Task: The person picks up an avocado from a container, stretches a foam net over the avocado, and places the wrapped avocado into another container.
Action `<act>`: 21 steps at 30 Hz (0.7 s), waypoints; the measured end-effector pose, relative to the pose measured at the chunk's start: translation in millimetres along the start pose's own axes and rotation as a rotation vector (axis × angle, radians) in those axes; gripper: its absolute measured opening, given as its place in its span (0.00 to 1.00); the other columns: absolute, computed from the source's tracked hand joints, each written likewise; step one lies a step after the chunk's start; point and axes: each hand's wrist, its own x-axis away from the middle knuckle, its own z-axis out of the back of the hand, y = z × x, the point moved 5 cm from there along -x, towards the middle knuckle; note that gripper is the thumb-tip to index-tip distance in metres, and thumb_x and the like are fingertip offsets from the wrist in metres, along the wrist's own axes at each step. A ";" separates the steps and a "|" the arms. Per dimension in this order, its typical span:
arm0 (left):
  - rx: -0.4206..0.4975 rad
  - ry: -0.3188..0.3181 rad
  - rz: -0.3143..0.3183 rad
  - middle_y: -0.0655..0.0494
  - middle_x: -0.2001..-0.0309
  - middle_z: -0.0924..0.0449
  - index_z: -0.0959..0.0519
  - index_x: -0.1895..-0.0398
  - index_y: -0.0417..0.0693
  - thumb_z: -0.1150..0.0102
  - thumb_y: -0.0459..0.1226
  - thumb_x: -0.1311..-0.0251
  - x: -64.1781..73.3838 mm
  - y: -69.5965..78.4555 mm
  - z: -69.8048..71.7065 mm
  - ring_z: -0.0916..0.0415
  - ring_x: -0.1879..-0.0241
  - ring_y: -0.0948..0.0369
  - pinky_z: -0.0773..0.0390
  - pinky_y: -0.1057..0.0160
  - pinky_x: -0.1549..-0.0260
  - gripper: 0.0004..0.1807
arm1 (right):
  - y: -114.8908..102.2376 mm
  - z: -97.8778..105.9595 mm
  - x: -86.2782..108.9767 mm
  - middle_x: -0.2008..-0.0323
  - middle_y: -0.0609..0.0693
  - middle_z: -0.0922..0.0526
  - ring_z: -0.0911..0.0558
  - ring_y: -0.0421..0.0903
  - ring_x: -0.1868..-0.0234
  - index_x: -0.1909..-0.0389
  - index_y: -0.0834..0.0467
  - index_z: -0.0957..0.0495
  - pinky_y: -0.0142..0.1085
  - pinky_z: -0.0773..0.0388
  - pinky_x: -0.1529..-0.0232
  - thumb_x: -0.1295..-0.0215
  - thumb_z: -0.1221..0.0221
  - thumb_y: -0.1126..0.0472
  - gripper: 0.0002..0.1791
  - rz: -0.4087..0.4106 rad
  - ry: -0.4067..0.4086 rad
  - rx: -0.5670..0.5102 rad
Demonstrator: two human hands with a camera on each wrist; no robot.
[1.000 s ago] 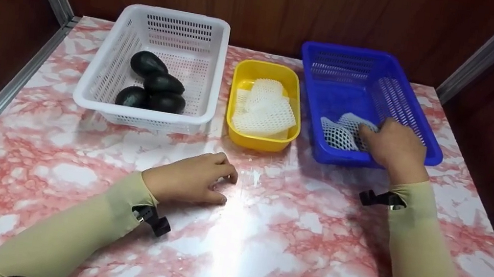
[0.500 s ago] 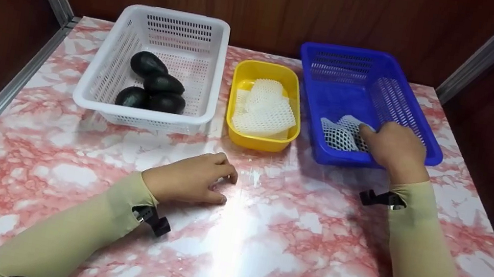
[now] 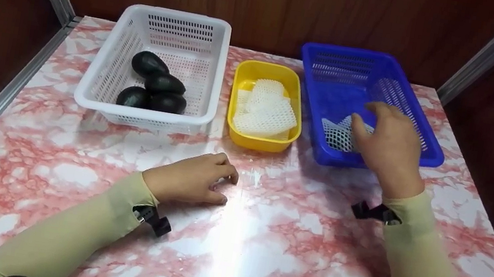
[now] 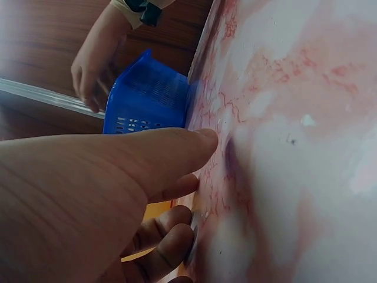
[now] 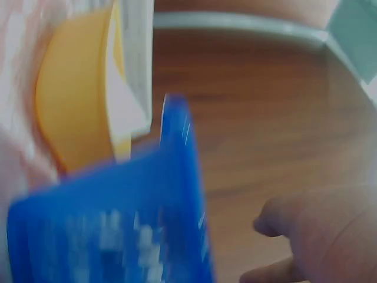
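My right hand (image 3: 391, 151) hovers over the near right part of the blue basket (image 3: 319, 151), thumb and fingers apart, holding nothing. Beneath and left of it lie dark avocados in white foam net sleeves (image 3: 339, 137), partly hidden by the hand. In the right wrist view the blue basket (image 5: 100, 206) is blurred, with the thumb and a finger beyond its rim. My left hand (image 3: 189, 176) rests on the table in front of the yellow bin (image 3: 258, 144), fingers loosely bent. The left wrist view shows that hand's thumb (image 4: 177, 150) and fingertips close to the tabletop, gripping nothing.
White foam net sleeves (image 3: 266, 117) lie in the yellow bin, between the two baskets. At the left, several bare dark avocados (image 3: 164, 83) sit in the white basket (image 3: 142, 113). Wooden panels (image 3: 267, 8) rise behind and at both sides of the marbled table (image 3: 257, 259).
My right hand has let go of a sleeved avocado in the blue basket and lifted, its fingers spreading. The left hand has stayed in place.
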 end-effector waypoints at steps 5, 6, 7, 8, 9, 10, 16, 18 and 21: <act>-0.004 -0.001 -0.008 0.50 0.43 0.23 0.18 0.38 0.53 0.29 0.48 0.32 0.1 -0.3 0.2 0.22 0.48 0.52 0.20 0.50 0.41 0.22 | -45.3 2.3 25.4 0.54 0.57 0.10 0.12 0.55 0.54 0.50 0.60 0.14 0.53 0.14 0.50 0.25 0.33 0.55 0.13 0.238 0.009 -0.149; -0.006 0.000 -0.008 0.50 0.43 0.23 0.18 0.38 0.53 0.29 0.48 0.32 0.3 -0.3 0.5 0.22 0.48 0.52 0.20 0.50 0.41 0.22 | -53.3 -0.2 31.1 0.57 0.54 0.10 0.12 0.51 0.59 0.52 0.59 0.14 0.49 0.13 0.55 0.25 0.32 0.56 0.10 0.285 -0.022 -0.188; -0.005 -0.001 -0.007 0.49 0.43 0.23 0.18 0.38 0.53 0.29 0.48 0.33 0.4 -0.6 0.5 0.23 0.49 0.52 0.20 0.50 0.41 0.23 | -61.2 -4.2 36.4 0.60 0.51 0.10 0.13 0.47 0.62 0.54 0.58 0.14 0.45 0.12 0.58 0.26 0.32 0.58 0.08 0.333 -0.056 -0.217; -0.006 0.000 -0.008 0.49 0.44 0.23 0.18 0.38 0.53 0.29 0.48 0.33 0.7 -0.8 0.7 0.23 0.49 0.52 0.20 0.50 0.42 0.23 | -68.4 -9.7 41.8 0.62 0.49 0.11 0.14 0.44 0.64 0.56 0.57 0.15 0.42 0.13 0.61 0.27 0.31 0.59 0.06 0.373 -0.097 -0.235; -0.007 0.001 -0.008 0.49 0.44 0.23 0.18 0.39 0.53 0.29 0.48 0.33 1.0 -0.8 0.9 0.22 0.49 0.52 0.20 0.50 0.42 0.22 | -75.3 -17.0 47.0 0.64 0.47 0.11 0.14 0.42 0.65 0.56 0.56 0.14 0.39 0.13 0.62 0.28 0.31 0.60 0.05 0.415 -0.147 -0.247; -0.006 0.004 -0.008 0.49 0.44 0.22 0.18 0.39 0.53 0.29 0.48 0.33 1.4 -0.8 1.2 0.22 0.48 0.52 0.20 0.50 0.42 0.22 | -81.3 -26.1 51.9 0.64 0.46 0.11 0.15 0.41 0.65 0.56 0.55 0.14 0.37 0.13 0.63 0.28 0.31 0.60 0.05 0.444 -0.207 -0.259; 0.003 0.002 -0.008 0.49 0.43 0.22 0.18 0.39 0.52 0.29 0.47 0.34 2.3 0.3 1.1 0.21 0.45 0.51 0.20 0.49 0.39 0.23 | -102.6 -85.5 76.5 0.65 0.43 0.12 0.16 0.38 0.68 0.60 0.51 0.14 0.34 0.16 0.65 0.29 0.29 0.52 0.07 0.631 -0.460 -0.093; 0.004 -0.005 -0.006 0.49 0.43 0.22 0.18 0.38 0.52 0.28 0.48 0.34 1.6 0.7 0.8 0.21 0.45 0.51 0.20 0.49 0.39 0.24 | -104.1 -97.1 81.9 0.68 0.44 0.14 0.19 0.39 0.72 0.64 0.50 0.16 0.34 0.19 0.69 0.30 0.28 0.51 0.08 0.690 -0.484 -0.031; 0.002 -0.007 -0.005 0.50 0.43 0.22 0.18 0.38 0.52 0.28 0.48 0.34 0.7 0.5 1.6 0.22 0.46 0.51 0.21 0.49 0.39 0.24 | -105.6 -107.5 87.7 0.69 0.46 0.16 0.22 0.41 0.73 0.65 0.51 0.16 0.37 0.23 0.71 0.32 0.28 0.53 0.08 0.755 -0.531 0.010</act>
